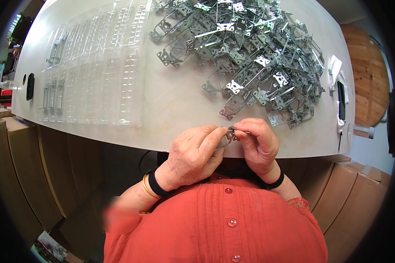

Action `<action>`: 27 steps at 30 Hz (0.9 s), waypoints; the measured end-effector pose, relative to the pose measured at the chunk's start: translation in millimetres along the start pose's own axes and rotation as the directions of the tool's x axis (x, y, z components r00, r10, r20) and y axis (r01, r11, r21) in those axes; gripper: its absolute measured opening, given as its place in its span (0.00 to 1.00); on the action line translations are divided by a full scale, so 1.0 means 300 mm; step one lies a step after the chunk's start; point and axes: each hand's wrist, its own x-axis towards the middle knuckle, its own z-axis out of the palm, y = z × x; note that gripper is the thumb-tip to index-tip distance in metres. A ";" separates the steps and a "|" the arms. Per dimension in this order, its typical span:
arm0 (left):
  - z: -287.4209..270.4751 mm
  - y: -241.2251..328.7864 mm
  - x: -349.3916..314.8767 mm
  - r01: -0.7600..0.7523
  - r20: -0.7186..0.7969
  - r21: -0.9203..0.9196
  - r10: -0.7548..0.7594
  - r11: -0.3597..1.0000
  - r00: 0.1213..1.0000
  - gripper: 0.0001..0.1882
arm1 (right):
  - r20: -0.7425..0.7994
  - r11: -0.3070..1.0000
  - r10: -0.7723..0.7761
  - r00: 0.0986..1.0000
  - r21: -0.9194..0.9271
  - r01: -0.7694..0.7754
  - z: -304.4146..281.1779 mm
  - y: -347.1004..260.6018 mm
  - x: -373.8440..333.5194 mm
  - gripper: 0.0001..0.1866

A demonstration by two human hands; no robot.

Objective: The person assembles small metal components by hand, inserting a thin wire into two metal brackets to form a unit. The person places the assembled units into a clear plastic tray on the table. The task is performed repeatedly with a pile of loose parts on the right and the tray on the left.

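Just over the table's near edge, my left hand (196, 148) and my right hand (260, 143) meet at a small metal bracket (231, 134). Fingers and thumbs of both hands pinch it, so much of the bracket is covered. A big heap of similar silvery metal brackets (250, 57), with punched end plates and thin side bars, lies beyond my hands toward the right. To the left lies a clear plastic tray (136, 87) with rows of slots. Several metal brackets (53, 94) sit in its leftmost slots.
The white table (171, 114) has a dark oblong inset (30, 87) on its left and another (341, 101) on its right, beside crumpled clear film (335, 70). Cardboard boxes (26, 162) stand below on both sides. A round wooden board (366, 74) is at the far right.
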 end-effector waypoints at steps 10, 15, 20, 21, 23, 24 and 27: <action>0.003 -0.002 0.000 0.007 -0.003 -0.010 -0.007 1.000 1.000 0.28 | 0.021 0.999 0.023 1.000 -0.042 -0.022 -0.007 -0.021 0.005 0.11; 0.001 0.003 0.004 0.011 -0.006 -0.007 -0.011 1.000 1.000 0.28 | 0.017 0.999 0.009 1.000 -0.031 -0.008 -0.007 -0.019 0.007 0.11; 0.000 0.004 0.002 0.009 -0.002 0.000 -0.009 1.000 1.000 0.28 | 0.025 0.998 -0.027 0.999 -0.050 0.028 -0.012 -0.010 0.011 0.10; 0.000 0.002 0.001 0.008 -0.001 0.003 -0.008 1.000 1.000 0.28 | 0.025 0.998 -0.026 0.999 -0.050 0.027 -0.012 -0.009 0.009 0.10; 0.000 0.001 0.003 0.004 0.001 0.005 -0.004 1.000 1.000 0.28 | 0.020 0.998 -0.032 0.999 -0.055 0.033 -0.013 -0.010 0.009 0.11; -0.001 0.003 0.006 0.002 0.002 0.006 -0.002 1.000 1.000 0.28 | 0.016 0.998 -0.039 0.999 -0.057 0.040 -0.012 -0.011 0.011 0.11; 0.000 0.004 0.003 0.004 0.003 0.007 -0.004 1.000 1.000 0.28 | 0.019 0.998 -0.044 0.999 -0.040 0.045 -0.005 -0.014 0.012 0.11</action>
